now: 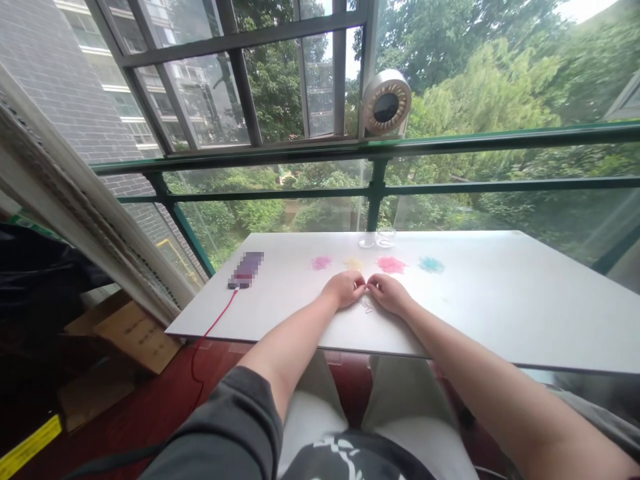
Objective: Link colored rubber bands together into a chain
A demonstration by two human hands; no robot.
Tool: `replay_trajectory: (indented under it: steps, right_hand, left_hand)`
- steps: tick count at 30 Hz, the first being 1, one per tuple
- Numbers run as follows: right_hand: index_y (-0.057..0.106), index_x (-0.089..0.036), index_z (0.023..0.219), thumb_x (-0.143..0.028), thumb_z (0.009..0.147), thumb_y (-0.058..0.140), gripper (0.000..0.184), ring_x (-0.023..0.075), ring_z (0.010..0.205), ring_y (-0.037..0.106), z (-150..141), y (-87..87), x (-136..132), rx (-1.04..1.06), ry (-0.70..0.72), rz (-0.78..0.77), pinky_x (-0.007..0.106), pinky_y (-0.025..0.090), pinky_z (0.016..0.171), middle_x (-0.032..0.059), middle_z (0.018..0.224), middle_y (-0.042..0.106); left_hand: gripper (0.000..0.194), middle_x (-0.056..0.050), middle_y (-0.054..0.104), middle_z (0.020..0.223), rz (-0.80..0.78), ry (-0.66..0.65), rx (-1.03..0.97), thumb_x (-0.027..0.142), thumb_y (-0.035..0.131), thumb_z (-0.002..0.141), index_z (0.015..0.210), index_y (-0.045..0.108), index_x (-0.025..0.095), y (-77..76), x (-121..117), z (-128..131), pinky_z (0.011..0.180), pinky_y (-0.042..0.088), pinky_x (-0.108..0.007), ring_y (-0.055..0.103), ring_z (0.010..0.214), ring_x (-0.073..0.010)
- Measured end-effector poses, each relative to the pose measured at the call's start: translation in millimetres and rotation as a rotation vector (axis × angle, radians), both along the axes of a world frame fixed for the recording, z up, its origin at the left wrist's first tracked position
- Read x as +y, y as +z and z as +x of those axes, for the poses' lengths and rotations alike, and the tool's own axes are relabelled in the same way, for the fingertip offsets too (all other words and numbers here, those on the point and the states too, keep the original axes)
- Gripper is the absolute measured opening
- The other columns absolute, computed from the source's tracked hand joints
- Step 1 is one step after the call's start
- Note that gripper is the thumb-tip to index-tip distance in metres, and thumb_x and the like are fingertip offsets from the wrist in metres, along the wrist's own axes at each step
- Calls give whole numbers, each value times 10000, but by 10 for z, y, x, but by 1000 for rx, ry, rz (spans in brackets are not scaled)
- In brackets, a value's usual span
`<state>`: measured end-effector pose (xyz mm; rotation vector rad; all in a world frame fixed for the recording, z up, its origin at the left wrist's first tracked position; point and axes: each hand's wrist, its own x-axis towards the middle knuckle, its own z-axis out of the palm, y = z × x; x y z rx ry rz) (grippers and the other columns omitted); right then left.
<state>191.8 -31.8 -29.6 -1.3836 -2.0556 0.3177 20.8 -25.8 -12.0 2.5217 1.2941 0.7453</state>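
My left hand (346, 288) and my right hand (389, 293) meet fingertip to fingertip above the white table (290, 293). Both are closed in a pinch, and whatever they hold is too small to make out. Just below them lies a small bundle of thin, pale loops (368, 307). Beyond the hands, flat clusters of tiny coloured pieces form a row: purple-pink (321, 263), yellow (354, 264), bright pink (391, 265) and teal (431, 265). My left hand partly covers the near side of the yellow cluster.
Two clear round dishes (385, 237) stand at the table's back edge. A blurred-out phone (247, 269) lies at the left, with a red cable (220, 315) running off the front edge. Behind are a green railing (280, 159) and a round fan (387, 105). Cardboard boxes (137, 330) sit on the floor.
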Motion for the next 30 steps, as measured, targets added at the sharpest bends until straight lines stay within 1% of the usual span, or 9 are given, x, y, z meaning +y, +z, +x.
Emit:
replay_trajectory:
  steps: [4,7,10,13,16,19,24,30]
  right_hand:
    - [628,-170,862,-149,775,416,230,148,721,579,34,-13,53,95,-38,8,255,416,699,44,779,658]
    - [634,-156,893,-124,769,387,279,144,703,585,49,-14,77,146,-69,7,256,428,697,48,770,665]
    - [651,-159,861,-147,726,459,235,126,622,560,43,0,68,152,-50,-6,244,425,641,37,766,668]
    - [666,-160,808,-173,681,518,194,110,563,526,34,22,47,144,-7,-24,228,403,573,20,719,659]
    - [671,-155,756,-232,689,541,166,109,548,509,33,45,40,141,22,-36,223,383,543,15,662,641]
    - [670,-149,726,-275,698,548,177,108,540,494,36,69,42,144,32,-37,223,368,531,18,640,631]
    - [668,-144,711,-281,691,558,177,107,549,490,30,101,30,151,45,-29,220,363,536,20,645,632]
    - [667,-150,701,-260,699,537,171,107,529,477,13,85,27,161,27,-39,227,354,534,14,612,624]
  left_hand:
    - [155,-20,661,843,4,9,-1,259,511,781,835,638,189,-3,7,-11,699,451,-231,581,731,-133]
    - [169,-19,662,835,7,18,-3,260,500,783,850,638,189,7,8,-23,686,448,-234,576,722,-134]
    - [177,-18,663,836,11,21,-8,267,497,785,853,641,190,24,-2,-31,683,448,-236,574,719,-135]
    - [174,-18,667,843,18,23,-14,274,499,789,844,643,193,39,-14,-36,679,448,-236,576,723,-136]
    - [170,-22,668,845,25,31,-19,278,508,786,838,644,189,44,-19,-39,677,449,-237,577,724,-137]
    - [163,-19,667,837,36,33,-25,277,518,782,834,643,187,42,-21,-40,676,449,-239,574,714,-136]
    - [148,-16,665,813,54,29,-33,265,520,778,814,638,182,40,-26,-33,673,444,-238,570,697,-131]
    - [139,-19,659,808,56,23,-34,268,527,774,799,632,180,40,-22,-31,687,446,-239,572,712,-134]
